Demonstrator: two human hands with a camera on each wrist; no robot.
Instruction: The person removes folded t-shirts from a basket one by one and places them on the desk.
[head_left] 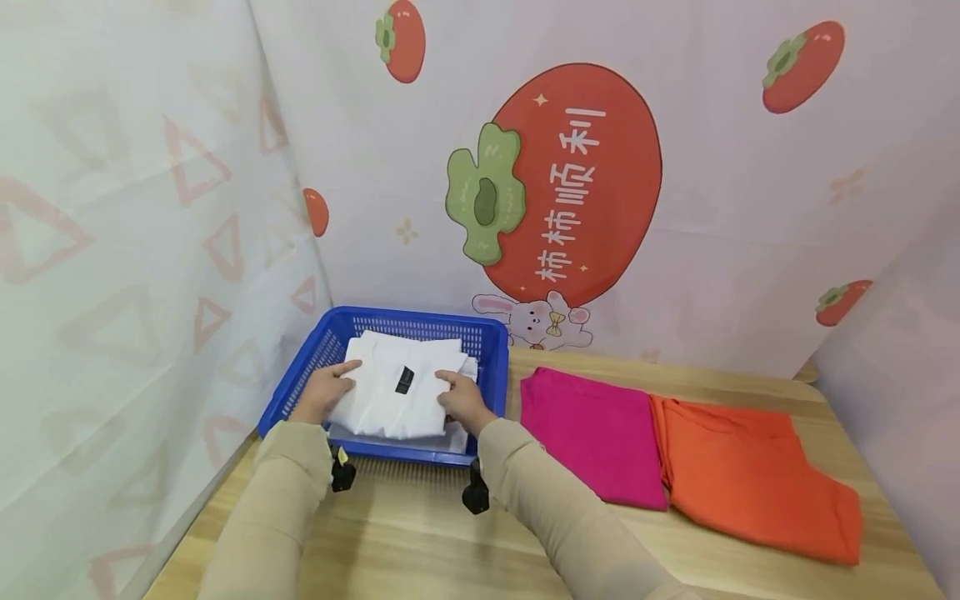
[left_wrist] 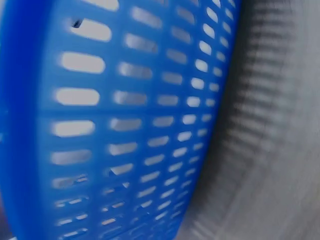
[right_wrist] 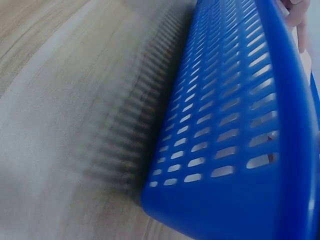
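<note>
A folded white shirt (head_left: 390,392) with a black neck label lies face up inside the blue plastic basket (head_left: 497,367). My left hand (head_left: 324,392) holds its left side, with fingers over the top of the cloth. At the opposite side, my right hand (head_left: 463,402) grips the shirt's edge, its thumb and forefinger at the fabric. More white cloth (head_left: 457,437) shows beneath the shirt. Both wrist views mostly take in the basket's slotted front wall (left_wrist: 100,115), and a few fingers (right_wrist: 298,12) appear past the rim in the right wrist view.
To the right of the basket, a folded magenta garment (head_left: 592,433) lies on the wooden table (head_left: 405,533). A folded orange garment (head_left: 750,475) overlaps its right edge. Printed cloth walls (head_left: 712,208) stand behind and at the sides, close to the basket's back and left.
</note>
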